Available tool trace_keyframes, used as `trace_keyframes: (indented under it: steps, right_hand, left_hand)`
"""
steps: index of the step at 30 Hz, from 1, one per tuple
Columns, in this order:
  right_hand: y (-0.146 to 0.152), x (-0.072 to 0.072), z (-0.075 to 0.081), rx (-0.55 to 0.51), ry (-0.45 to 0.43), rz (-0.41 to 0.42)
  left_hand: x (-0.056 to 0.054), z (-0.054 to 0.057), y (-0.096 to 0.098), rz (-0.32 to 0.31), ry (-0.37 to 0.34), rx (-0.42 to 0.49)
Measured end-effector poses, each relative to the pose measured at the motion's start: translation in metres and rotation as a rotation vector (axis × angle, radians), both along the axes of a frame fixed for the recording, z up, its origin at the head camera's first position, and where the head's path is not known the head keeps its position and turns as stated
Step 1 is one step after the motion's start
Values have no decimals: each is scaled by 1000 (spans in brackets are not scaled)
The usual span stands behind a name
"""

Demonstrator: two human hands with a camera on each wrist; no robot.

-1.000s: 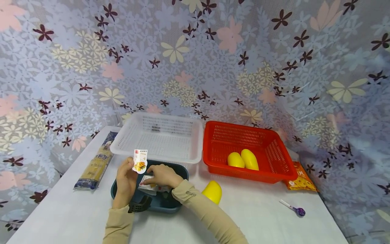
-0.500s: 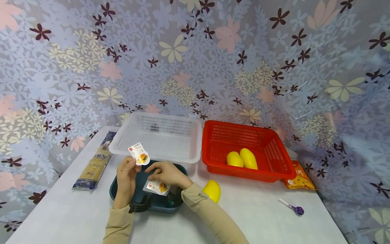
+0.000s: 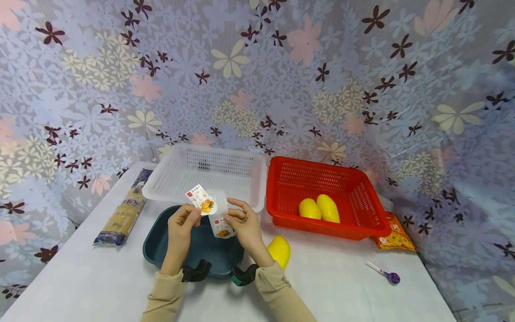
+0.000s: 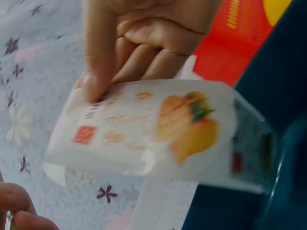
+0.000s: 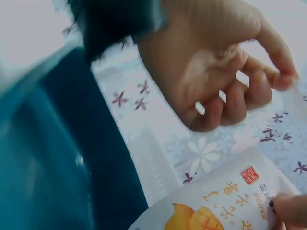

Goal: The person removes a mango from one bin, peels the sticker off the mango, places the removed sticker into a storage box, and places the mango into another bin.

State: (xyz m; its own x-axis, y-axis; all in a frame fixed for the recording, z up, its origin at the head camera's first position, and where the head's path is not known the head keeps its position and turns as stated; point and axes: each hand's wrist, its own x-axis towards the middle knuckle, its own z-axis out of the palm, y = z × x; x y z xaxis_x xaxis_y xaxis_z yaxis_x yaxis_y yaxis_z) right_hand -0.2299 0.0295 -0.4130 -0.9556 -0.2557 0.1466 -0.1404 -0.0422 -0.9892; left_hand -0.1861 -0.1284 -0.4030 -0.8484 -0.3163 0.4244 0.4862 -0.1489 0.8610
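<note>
In the head view my left hand (image 3: 181, 228) pinches a small white mango snack packet (image 3: 201, 199) with a rounded end, a red stamp and a fruit picture. My right hand (image 3: 247, 230) faces it, pinching a second mango snack packet (image 3: 222, 227) with a clear upper part. Both packets are above the dark teal bin (image 3: 154, 246), nearly side by side. The left wrist view shows the right hand (image 4: 148, 38) with its thumb on the second packet. From the right wrist camera, the left hand (image 5: 206, 72) appears palm side on, beyond that packet (image 5: 216, 206).
Behind the bin stands a white basket (image 3: 161, 179); to its right, a red basket (image 3: 281, 219) contains two mangoes (image 3: 319, 209). Another mango (image 3: 280, 251) lies by my right wrist. A spaghetti pack (image 3: 124, 210) lies left, a chips bag (image 3: 394, 237) and lollipop (image 3: 386, 274) right.
My right hand has lifted the second packet up out of the teal bin. The left hand has shifted right with its packet, bringing the two packets close together.
</note>
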Motion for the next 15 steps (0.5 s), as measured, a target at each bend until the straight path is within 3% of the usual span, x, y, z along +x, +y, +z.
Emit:
trace_keyframes:
  steps: [9,15]
  right_hand:
    - [13,11,4,-89,-62,32]
    - [17,13,5,-73,-72,56]
  left_hand:
    - [0,-7,10,15,18,-333]
    - [-3,-11,5,-29,83,-399]
